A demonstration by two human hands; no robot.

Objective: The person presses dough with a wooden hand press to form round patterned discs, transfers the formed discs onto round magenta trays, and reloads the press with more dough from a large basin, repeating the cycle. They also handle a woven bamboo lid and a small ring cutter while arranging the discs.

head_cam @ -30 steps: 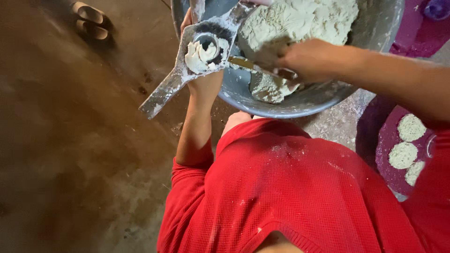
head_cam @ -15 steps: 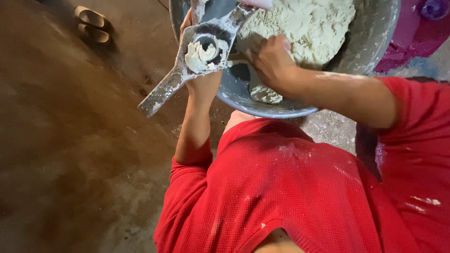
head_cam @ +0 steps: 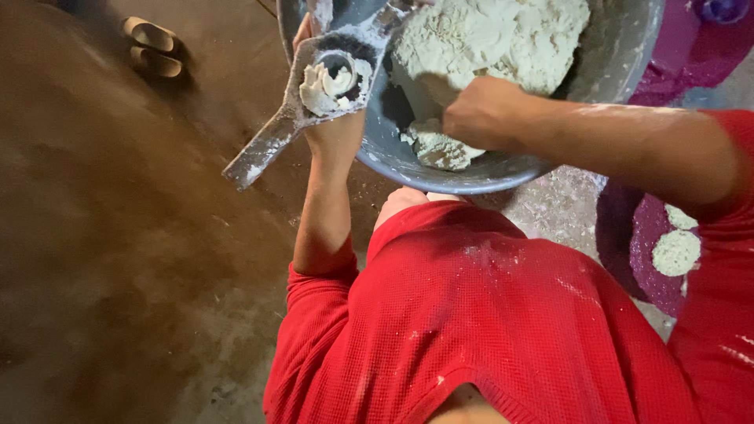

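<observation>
- My left hand (head_cam: pixel 334 129) is raised in front of me, gripping a flour-dusted metal press (head_cam: pixel 330 78) from underneath; my fingers are wrapped behind it, so only the edge of the hand and the wrist show.
- The press is a flat, grey, cast tool with a round cup in its middle and a long handle (head_cam: pixel 259 153) that slants down and to the left, its end pale with flour.
- A lump of white dough (head_cam: pixel 330 78) sits in the cup of the press, folded on itself and filling most of the cup.
- My right hand (head_cam: pixel 483 110) is down inside the metal bowl (head_cam: pixel 620 63), clenched into a fist on the dough there; I cannot tell how much it has grabbed, as the fingers are turned away.
- The big mass of dough (head_cam: pixel 495 39) fills the upper part of the bowl, and a smaller clump (head_cam: pixel 440 149) lies just below my fist near the bowl's front rim.
- The press leans against the left rim of the bowl.
- My red sleeves and red top (head_cam: pixel 487 330) are speckled with flour.
- On the purple tray (head_cam: pixel 644 259) to my right lies a flat round of dough (head_cam: pixel 677 251).
- A pair of sandals (head_cam: pixel 153 47) lies well apart on the brown floor (head_cam: pixel 102 259), upper left.
</observation>
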